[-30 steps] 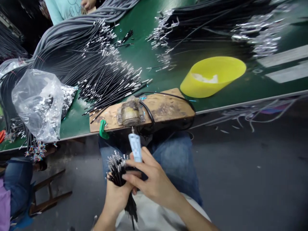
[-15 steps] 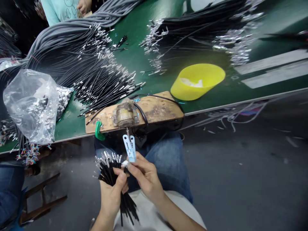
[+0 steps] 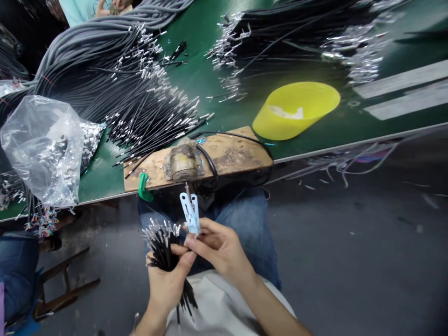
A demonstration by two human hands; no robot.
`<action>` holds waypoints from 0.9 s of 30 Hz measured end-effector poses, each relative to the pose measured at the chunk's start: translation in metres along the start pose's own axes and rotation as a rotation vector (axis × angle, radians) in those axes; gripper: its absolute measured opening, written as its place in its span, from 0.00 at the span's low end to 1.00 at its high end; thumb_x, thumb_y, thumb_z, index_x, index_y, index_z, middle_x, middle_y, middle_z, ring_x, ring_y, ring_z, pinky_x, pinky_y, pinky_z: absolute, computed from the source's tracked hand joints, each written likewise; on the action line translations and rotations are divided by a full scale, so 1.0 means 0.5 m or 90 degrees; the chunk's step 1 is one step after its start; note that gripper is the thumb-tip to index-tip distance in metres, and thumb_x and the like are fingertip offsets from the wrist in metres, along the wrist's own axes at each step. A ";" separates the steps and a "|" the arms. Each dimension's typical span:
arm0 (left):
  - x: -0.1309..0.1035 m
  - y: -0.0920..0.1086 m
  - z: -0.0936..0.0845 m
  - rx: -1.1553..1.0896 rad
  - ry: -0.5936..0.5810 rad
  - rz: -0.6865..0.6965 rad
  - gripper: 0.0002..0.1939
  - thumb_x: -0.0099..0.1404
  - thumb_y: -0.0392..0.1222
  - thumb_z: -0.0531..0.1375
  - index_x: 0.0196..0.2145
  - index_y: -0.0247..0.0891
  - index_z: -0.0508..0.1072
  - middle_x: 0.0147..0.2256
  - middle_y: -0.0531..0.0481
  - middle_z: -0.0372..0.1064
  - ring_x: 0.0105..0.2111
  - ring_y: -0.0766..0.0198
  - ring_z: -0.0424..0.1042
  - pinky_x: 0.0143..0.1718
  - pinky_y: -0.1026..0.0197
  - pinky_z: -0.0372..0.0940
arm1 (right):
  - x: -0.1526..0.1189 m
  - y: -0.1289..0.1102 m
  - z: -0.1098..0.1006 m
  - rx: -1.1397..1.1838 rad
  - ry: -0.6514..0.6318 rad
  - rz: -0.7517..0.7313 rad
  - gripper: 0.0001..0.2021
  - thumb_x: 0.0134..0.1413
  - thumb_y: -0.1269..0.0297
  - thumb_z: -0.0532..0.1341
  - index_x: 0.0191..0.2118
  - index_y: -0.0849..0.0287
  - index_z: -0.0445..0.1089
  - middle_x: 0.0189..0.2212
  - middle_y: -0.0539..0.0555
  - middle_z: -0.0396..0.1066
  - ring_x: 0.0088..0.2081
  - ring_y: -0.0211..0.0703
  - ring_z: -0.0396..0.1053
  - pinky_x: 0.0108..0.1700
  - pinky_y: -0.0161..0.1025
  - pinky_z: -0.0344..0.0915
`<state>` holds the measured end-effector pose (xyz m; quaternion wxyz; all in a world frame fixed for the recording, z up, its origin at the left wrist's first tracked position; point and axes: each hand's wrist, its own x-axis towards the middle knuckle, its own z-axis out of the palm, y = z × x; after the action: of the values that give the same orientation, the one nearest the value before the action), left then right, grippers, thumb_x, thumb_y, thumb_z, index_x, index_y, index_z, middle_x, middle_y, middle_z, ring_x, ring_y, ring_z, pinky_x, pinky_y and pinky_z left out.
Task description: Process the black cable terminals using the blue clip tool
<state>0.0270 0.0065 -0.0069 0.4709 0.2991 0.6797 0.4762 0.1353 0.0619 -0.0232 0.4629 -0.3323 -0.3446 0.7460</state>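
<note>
Above my lap, my left hand (image 3: 171, 280) is closed round a bundle of short black cables (image 3: 163, 252) with silvery tips pointing up. My right hand (image 3: 219, 247) is beside it, thumb and fingers pinched together just below a light blue clothespin (image 3: 191, 213); what the fingertips hold is too small to tell. The clothespin hangs on a metal shaft from a small taped motor (image 3: 183, 163), which is fixed on a wooden board (image 3: 234, 154) at the table edge. A green clamp (image 3: 144, 187) grips the board's left part.
The green table (image 3: 189, 84) bears a pile of black cables (image 3: 150, 116), a clear plastic bag (image 3: 45, 149), a yellow container (image 3: 294, 112) and more cables (image 3: 280, 32) behind. A person's hands (image 3: 114, 7) show at the top left; a wooden stool (image 3: 66, 284) stands lower left.
My left thumb has moved right, towards my right fingertips. The white bit seen between my hands earlier is now hidden. The view has shifted slightly.
</note>
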 end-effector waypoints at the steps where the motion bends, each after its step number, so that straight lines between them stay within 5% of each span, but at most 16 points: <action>1: 0.001 -0.001 0.001 0.007 -0.002 0.008 0.15 0.51 0.48 0.66 0.18 0.34 0.74 0.20 0.49 0.69 0.24 0.64 0.68 0.31 0.61 0.66 | -0.001 -0.001 -0.001 -0.009 0.005 -0.004 0.07 0.44 0.63 0.68 0.31 0.58 0.73 0.23 0.49 0.70 0.25 0.36 0.66 0.31 0.35 0.65; 6: 0.001 -0.009 -0.002 0.027 0.005 0.010 0.13 0.49 0.46 0.66 0.17 0.34 0.73 0.16 0.51 0.65 0.19 0.68 0.63 0.24 0.63 0.64 | 0.009 0.005 -0.013 0.055 0.101 0.000 0.09 0.41 0.60 0.69 0.29 0.58 0.72 0.22 0.49 0.71 0.23 0.35 0.67 0.27 0.32 0.65; 11: -0.011 -0.014 -0.003 0.062 0.105 0.009 0.06 0.49 0.39 0.67 0.23 0.35 0.74 0.24 0.49 0.73 0.28 0.61 0.72 0.36 0.59 0.67 | 0.005 -0.004 -0.018 -0.063 0.281 -0.099 0.10 0.35 0.64 0.71 0.27 0.56 0.70 0.21 0.48 0.71 0.23 0.36 0.68 0.26 0.32 0.67; 18: -0.011 -0.004 0.001 0.074 0.126 0.011 0.07 0.49 0.42 0.67 0.22 0.36 0.75 0.25 0.48 0.74 0.29 0.59 0.73 0.39 0.56 0.67 | -0.023 -0.004 0.005 -0.206 0.155 -0.112 0.07 0.42 0.66 0.67 0.30 0.56 0.70 0.22 0.52 0.77 0.23 0.42 0.73 0.24 0.34 0.69; 24: -0.006 -0.003 -0.001 0.031 0.012 -0.014 0.18 0.52 0.52 0.64 0.17 0.33 0.70 0.14 0.54 0.58 0.15 0.72 0.56 0.17 0.66 0.55 | 0.000 0.002 -0.011 -0.148 0.176 -0.084 0.06 0.42 0.66 0.66 0.30 0.56 0.70 0.21 0.50 0.74 0.23 0.40 0.71 0.26 0.33 0.68; 27: -0.004 -0.004 0.000 0.019 -0.006 -0.025 0.20 0.52 0.53 0.64 0.17 0.34 0.69 0.13 0.55 0.56 0.14 0.73 0.52 0.16 0.66 0.52 | 0.006 -0.005 -0.014 -0.132 0.119 -0.091 0.06 0.43 0.63 0.65 0.29 0.58 0.71 0.22 0.50 0.69 0.23 0.38 0.67 0.25 0.33 0.64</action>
<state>0.0278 0.0039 -0.0081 0.4787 0.2952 0.6903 0.4552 0.1409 0.0668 -0.0254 0.5082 -0.4205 -0.3983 0.6374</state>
